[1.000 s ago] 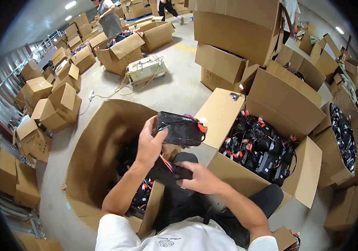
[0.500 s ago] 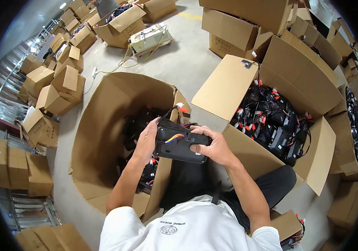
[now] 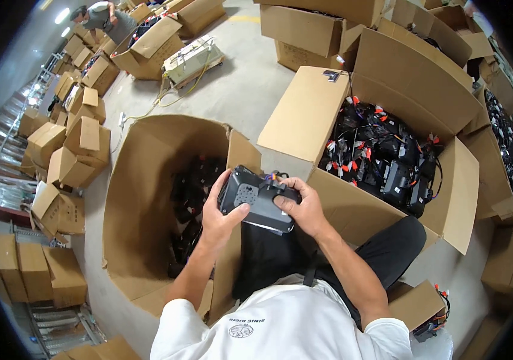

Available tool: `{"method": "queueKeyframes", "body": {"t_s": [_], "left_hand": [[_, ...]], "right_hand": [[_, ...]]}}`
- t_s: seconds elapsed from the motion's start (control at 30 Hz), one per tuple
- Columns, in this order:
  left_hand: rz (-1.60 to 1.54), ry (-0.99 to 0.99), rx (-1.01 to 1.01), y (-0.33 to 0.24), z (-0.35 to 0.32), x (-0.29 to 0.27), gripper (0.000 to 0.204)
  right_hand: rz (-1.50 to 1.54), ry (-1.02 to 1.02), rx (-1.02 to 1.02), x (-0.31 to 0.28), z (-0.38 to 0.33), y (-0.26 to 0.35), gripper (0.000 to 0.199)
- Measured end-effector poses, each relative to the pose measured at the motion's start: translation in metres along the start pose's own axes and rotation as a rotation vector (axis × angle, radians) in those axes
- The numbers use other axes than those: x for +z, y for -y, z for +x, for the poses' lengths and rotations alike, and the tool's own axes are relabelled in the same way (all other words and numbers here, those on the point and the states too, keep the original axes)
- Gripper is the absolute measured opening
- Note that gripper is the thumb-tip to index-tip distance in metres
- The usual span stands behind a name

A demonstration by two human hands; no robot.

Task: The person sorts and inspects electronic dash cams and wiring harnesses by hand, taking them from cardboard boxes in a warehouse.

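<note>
Both hands hold one dark grey plastic device with a round perforated patch and short coloured wires at its top. My left hand grips its left end, thumb on the face. My right hand wraps its right end. The device hovers over my lap, between a large open cardboard box on my left, partly filled with black parts, and another open box on my right packed with black units with red and white wire ends.
Stacks of closed cardboard boxes line the left side. More open boxes of black parts stand at the right. A white machine with cables sits on the concrete floor ahead. Another person bends over boxes far back left.
The device has been lowered from above the boxes toward my lap and turned, so its grey face with the perforated patch now shows. Both hands stayed on it.
</note>
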State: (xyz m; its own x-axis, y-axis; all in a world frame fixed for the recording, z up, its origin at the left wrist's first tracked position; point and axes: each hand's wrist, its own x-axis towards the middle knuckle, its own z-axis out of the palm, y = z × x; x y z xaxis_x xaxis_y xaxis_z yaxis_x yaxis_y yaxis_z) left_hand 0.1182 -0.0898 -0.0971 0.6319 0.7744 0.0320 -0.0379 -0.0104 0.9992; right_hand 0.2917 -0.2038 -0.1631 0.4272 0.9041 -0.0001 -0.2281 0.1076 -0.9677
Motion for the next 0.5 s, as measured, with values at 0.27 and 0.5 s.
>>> {"method": "queueKeyframes", "body": {"t_s": [0.27, 0.5], "left_hand": [[-0.374, -0.205, -0.004, -0.01, -0.003, 0.083, 0.056], [-0.134, 0.023, -0.205, -0.028, 0.002, 0.119, 0.048]], "right_hand": [[-0.129, -0.402, -0.422, 0.025, -0.032, 0.041, 0.044], [-0.057, -0.458, -0.215, -0.02, -0.075, 0.059, 0.058]]}}
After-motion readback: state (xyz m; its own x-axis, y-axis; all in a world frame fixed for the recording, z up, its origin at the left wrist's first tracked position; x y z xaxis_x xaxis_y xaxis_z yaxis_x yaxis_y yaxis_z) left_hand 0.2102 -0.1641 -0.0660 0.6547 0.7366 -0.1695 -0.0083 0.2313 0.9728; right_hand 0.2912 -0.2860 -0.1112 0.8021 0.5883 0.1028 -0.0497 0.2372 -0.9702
